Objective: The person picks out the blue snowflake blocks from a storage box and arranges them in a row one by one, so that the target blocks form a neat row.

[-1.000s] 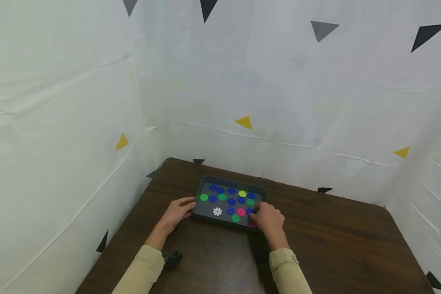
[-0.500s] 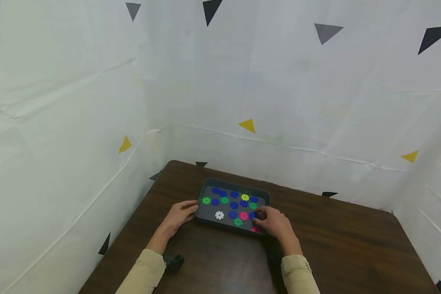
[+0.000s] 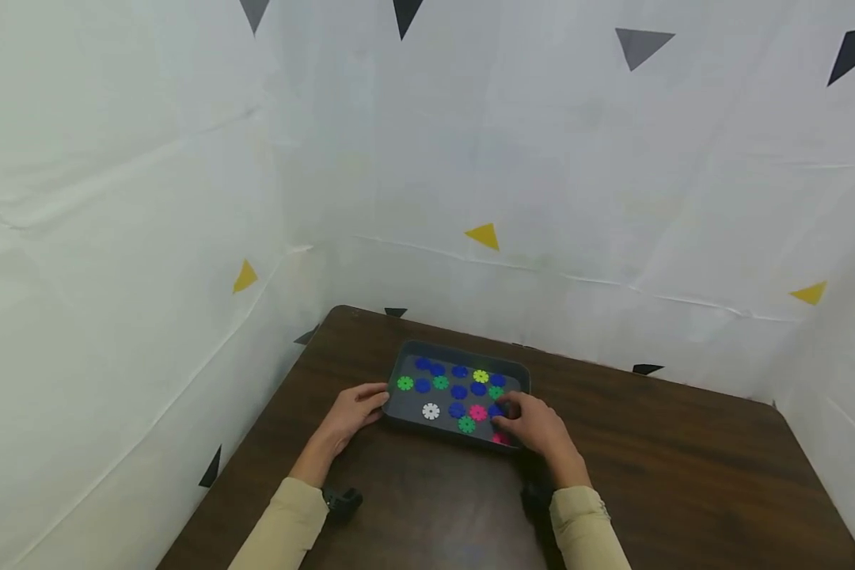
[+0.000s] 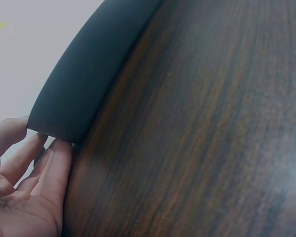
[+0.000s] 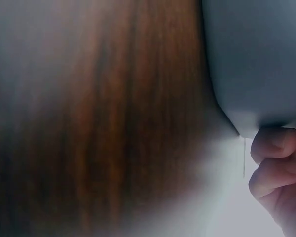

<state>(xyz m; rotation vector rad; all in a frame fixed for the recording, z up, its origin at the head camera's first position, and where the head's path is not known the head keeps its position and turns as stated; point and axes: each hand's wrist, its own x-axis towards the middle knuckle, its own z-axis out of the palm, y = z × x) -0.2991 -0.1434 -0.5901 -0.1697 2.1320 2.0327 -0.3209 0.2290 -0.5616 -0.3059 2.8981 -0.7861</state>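
A dark grey shallow tray (image 3: 427, 427) sits on the table, holding several flat notched plastic discs: blue, green, pink, a yellow disc (image 3: 480, 376) and a white disc (image 3: 431, 411). At its left front corner my left hand (image 3: 352, 412) grips the tray, thumb at the rim and fingers against the wall below. My right hand (image 3: 537, 427) reaches over the right end, thumb and index finger on either side of a blue disc (image 3: 495, 411); I cannot tell whether they pinch it. In the right wrist view its curled fingers (image 5: 275, 143) lie against the tray's outer wall. A pink disc (image 3: 501, 438) is partly covered below the thumb.
The brown wooden table (image 3: 655, 467) extends right and toward the body. White sheeting (image 3: 577, 158) with printed triangles surrounds its far and left sides. A black device (image 3: 342, 503) is at the left wrist.
My right hand has shifted slightly right, its thumb and index finger now farther apart around the blue disc. My left hand stays at the tray. The head view has shifted slightly.
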